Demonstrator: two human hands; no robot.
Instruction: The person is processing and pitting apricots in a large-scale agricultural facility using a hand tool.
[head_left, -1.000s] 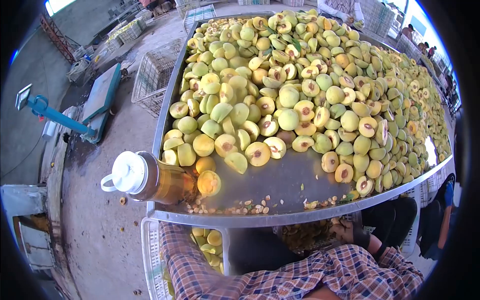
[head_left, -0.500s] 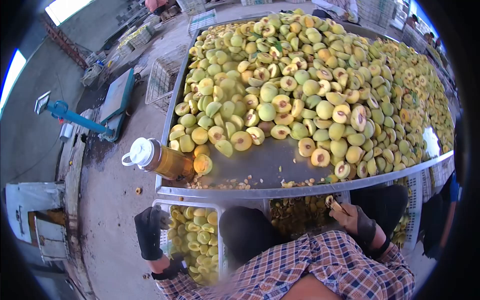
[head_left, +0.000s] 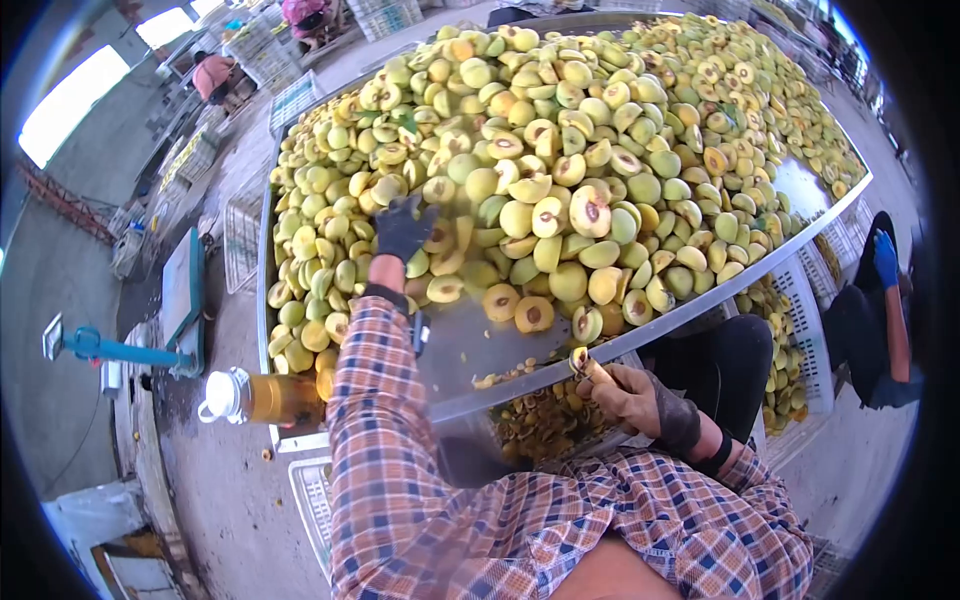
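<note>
My left hand (head_left: 404, 230), in a dark glove, reaches over the near left of a heap of yellow-green peach halves (head_left: 590, 215). Its fingers are spread and touch the fruit or hover just above it; nothing shows in its grip. Close to the table's front rim (head_left: 480, 398), my right hand (head_left: 640, 405) is wrapped round a small wooden-handled coring tool (head_left: 597, 372) with a curved metal tip. A dark fingerless glove covers part of that hand. Several halves show brown pits or hollows on their cut faces.
A plastic jug of amber liquid (head_left: 275, 398) stands at the table's left corner. Below the rim sits a crate of fruit scraps (head_left: 545, 425). Crated fruit (head_left: 780, 350) lies to the right, near another person's blue-gloved hand (head_left: 885, 258). A blue platform scale (head_left: 182, 290) stands left.
My left hand has moved from beside the lower-left crate up onto the peach heap, and its fingers have spread. My right hand keeps the tool, now nearer the rim. The view has shifted.
</note>
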